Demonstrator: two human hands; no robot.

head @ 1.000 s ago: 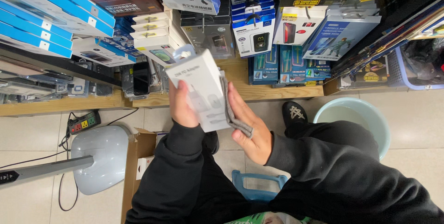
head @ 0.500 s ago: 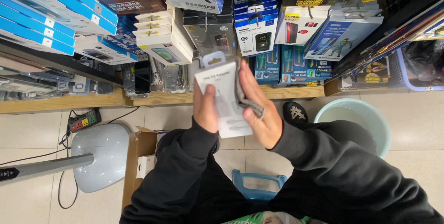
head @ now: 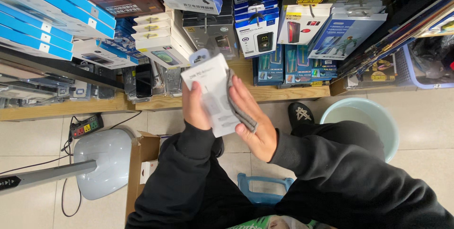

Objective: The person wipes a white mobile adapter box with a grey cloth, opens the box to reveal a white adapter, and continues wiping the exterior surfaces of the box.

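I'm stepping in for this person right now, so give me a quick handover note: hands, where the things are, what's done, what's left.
Left hand: holds the white flat package from behind, hang tab up.
Right hand: presses a grey cloth against the package's right edge.
Both are held above the wooden shelf of boxed phone accessories. A pale green bucket stands on the floor to the right, an open cardboard box to the left.
Done: package is in hand with the cloth on it.
Left: how much is wiped cannot be told; package is not on the shelf.
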